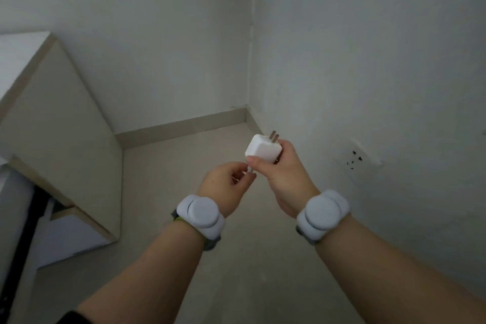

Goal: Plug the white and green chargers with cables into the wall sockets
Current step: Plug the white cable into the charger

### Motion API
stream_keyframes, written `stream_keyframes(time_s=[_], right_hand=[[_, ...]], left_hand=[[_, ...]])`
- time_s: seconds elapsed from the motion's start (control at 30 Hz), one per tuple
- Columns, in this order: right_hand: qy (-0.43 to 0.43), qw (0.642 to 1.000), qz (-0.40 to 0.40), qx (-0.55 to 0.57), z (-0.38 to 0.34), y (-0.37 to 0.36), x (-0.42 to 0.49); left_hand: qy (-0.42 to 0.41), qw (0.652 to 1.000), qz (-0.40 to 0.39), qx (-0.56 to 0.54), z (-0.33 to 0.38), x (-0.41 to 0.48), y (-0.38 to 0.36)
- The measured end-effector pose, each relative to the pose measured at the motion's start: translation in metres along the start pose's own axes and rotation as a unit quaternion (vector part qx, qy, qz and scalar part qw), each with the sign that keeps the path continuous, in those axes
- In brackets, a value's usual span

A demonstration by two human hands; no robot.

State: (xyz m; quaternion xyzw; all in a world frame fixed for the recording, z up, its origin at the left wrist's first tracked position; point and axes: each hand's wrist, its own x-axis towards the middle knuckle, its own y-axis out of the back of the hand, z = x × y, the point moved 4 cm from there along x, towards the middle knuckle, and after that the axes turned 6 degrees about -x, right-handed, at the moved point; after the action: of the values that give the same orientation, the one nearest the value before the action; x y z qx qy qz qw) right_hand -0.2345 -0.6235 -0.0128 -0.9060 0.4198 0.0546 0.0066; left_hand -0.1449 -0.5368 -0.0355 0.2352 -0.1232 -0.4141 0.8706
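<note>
My right hand [285, 179] holds a white charger [263, 149] at mid-frame, its two metal prongs [274, 136] pointing up and away toward the room's corner. My left hand [226, 187] pinches a small white cable plug [249, 169] right at the charger's lower end; whether it sits in the charger is hidden by my fingers. The cable itself is not visible. A white wall socket [357, 159] is set low in the right-hand wall, to the right of the charger and apart from it. No green charger is in view.
A beige cabinet [60, 123] stands at the left against the back wall, with a white and black object [23, 208] below it. A beige floor [205, 155] and skirting [184, 123] run into the corner. Both wrists carry grey round bands [201, 214].
</note>
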Motion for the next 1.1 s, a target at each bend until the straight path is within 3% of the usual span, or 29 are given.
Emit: stream_keyframes(time_s=[0.13,0.23,0.3,0.4,0.53,0.7,0.9,1.1], right_hand=[[0.047,0.993,0.062,-0.091,-0.002,0.011,-0.001],[0.040,0.995,0.052,-0.070,-0.001,0.021,0.003],[0.020,1.000,0.017,-0.012,0.002,0.024,0.008],[-0.032,0.985,-0.062,0.159,0.013,0.028,0.016],[-0.120,0.963,-0.126,0.207,0.033,0.041,0.019],[-0.160,0.958,-0.028,0.237,0.050,0.057,0.021],[-0.178,0.944,0.178,0.214,0.067,0.096,0.025],[-0.160,0.952,0.217,0.148,0.076,0.114,0.025]], left_hand=[[-0.003,0.999,-0.009,-0.041,0.009,0.011,-0.014],[0.015,0.995,-0.036,-0.095,0.015,0.014,-0.024],[0.059,0.981,-0.041,-0.182,0.017,0.014,-0.026],[0.140,0.930,-0.077,-0.332,0.019,0.015,-0.031],[0.179,0.912,-0.140,-0.343,0.026,0.020,-0.046],[0.210,0.937,-0.112,-0.257,0.029,0.030,-0.068],[0.181,0.962,-0.124,-0.162,0.034,0.046,-0.099],[0.177,0.965,-0.148,-0.127,0.034,0.044,-0.122]])
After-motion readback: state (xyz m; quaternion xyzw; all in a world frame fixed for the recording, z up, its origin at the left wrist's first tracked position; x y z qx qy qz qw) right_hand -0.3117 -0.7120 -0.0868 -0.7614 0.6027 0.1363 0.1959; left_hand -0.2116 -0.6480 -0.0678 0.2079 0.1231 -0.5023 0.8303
